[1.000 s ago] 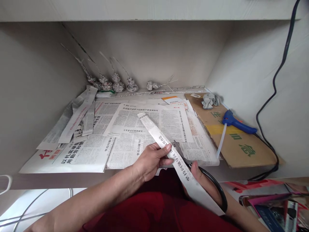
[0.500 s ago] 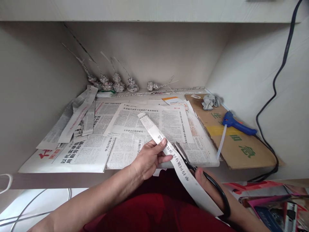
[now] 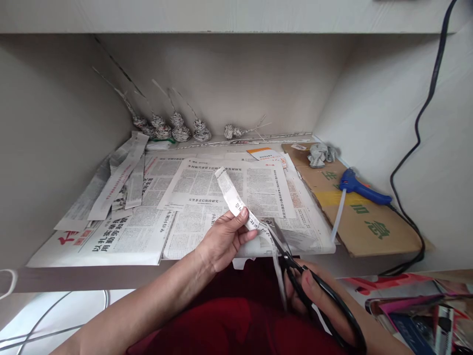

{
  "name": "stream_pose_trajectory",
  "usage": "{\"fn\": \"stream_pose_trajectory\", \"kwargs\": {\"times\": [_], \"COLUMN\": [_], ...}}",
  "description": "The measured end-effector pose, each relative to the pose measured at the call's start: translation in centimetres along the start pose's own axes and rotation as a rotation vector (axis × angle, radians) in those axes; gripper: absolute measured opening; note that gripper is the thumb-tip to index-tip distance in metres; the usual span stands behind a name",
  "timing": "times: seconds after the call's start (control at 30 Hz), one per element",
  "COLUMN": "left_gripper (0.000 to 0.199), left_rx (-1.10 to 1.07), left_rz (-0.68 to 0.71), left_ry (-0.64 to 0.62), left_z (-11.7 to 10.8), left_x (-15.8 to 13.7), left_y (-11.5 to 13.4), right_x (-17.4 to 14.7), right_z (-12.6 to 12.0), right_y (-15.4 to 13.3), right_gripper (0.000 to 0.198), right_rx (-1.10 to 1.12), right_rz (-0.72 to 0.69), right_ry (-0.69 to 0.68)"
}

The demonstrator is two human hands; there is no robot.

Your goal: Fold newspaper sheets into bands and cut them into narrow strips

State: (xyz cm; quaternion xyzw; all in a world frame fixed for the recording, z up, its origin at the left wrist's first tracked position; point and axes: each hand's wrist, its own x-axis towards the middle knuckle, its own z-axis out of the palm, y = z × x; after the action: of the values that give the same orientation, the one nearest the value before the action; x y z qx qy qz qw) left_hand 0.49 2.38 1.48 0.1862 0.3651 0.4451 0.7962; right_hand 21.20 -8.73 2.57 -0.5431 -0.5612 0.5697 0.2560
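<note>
My left hand (image 3: 228,240) pinches a narrow strip of printed newspaper (image 3: 229,193) between thumb and fingers, above the newspaper-covered shelf. The strip's far end points up and away; its near part bends down past the blades. My right hand (image 3: 312,291) grips black-handled scissors (image 3: 284,250), thumb through one loop. Their blades are parted and lie against the strip, just right of my left fingers. Whether the paper is cut through there I cannot tell. Under both hands lie newspaper sheets (image 3: 221,187).
Several coiled-paper gourd shapes (image 3: 181,129) stand along the back wall, with thin paper rods (image 3: 244,142) nearby. Cut newspaper strips (image 3: 118,190) are piled at left. On the right, a blue glue gun (image 3: 364,190) and a crumpled grey cloth (image 3: 320,155) rest on cardboard (image 3: 360,217); a black cable (image 3: 417,123) hangs beside them.
The scissors have opened and turned across the strip, where before they lay alongside it. The strip's near part now hangs down edge-on. My left hand has shifted slightly left.
</note>
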Motion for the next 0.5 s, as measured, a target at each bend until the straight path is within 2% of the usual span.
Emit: {"fn": "stream_pose_trajectory", "kwargs": {"times": [0.1, 0.23, 0.33, 0.43, 0.5], "left_gripper": [0.008, 0.018, 0.023, 0.027, 0.028], "left_rx": [0.006, 0.018, 0.019, 0.025, 0.033], "left_rz": [0.001, 0.023, 0.06, 0.086, 0.094], "left_ry": [-0.029, -0.068, -0.087, -0.1, -0.105], "left_z": [-0.1, -0.4, -0.7, -0.9, -0.9], "left_x": [-0.1, -0.1, 0.0, 0.1, 0.1], "left_y": [0.0, 0.0, 0.2, 0.3, 0.4], "right_x": [0.2, 0.0, -0.2, -0.3, -0.2], "right_z": [0.2, 0.0, -0.5, -0.8, -0.9], "right_y": [-1.2, -1.9, -1.9, -1.9, -1.8], "right_gripper": [0.054, 0.054, 0.054, 0.054, 0.053], "right_rx": [0.015, -0.004, -0.041, -0.008, 0.002], "right_rz": [-0.043, -0.045, -0.109, -0.105, -0.087], "right_ry": [-0.101, -0.003, 0.003, 0.12, 0.108]}}
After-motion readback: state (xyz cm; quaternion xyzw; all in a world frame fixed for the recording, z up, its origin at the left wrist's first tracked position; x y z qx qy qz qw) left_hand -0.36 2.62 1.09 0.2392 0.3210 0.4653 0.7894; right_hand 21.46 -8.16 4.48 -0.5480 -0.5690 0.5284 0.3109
